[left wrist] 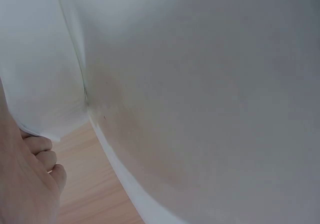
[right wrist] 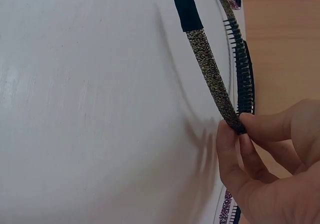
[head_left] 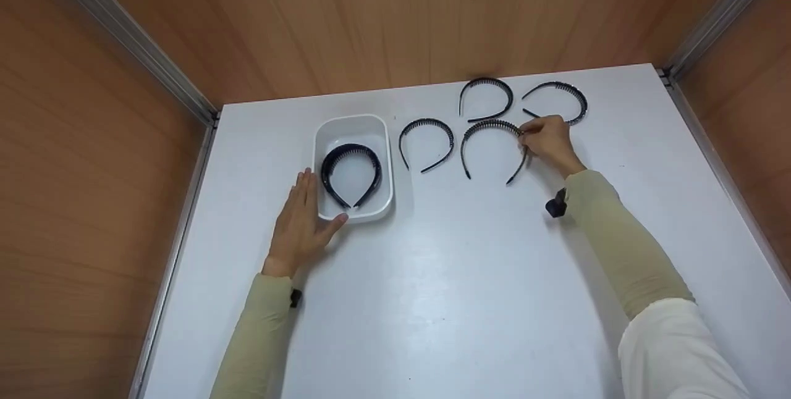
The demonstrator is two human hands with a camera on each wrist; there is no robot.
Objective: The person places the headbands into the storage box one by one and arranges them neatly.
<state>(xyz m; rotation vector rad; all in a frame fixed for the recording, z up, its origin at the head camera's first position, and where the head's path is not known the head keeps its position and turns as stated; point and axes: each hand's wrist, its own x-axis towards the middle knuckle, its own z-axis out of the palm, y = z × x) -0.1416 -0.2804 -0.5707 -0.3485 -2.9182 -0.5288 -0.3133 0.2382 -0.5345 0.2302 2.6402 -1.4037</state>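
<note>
Smooth plastic tray (head_left: 346, 131), rough-looking, glittery, cloth-like headband (right wrist: 209, 66).

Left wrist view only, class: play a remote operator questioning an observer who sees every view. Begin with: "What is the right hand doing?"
Observer: The right hand pinches a toothed headband.
Operator: What is in the white tub beside the left hand?
Observer: At least one dark headband.
Operator: Are any others out on the table?
Observer: Yes, three more headbands lie there, besides the pinched one.
</note>
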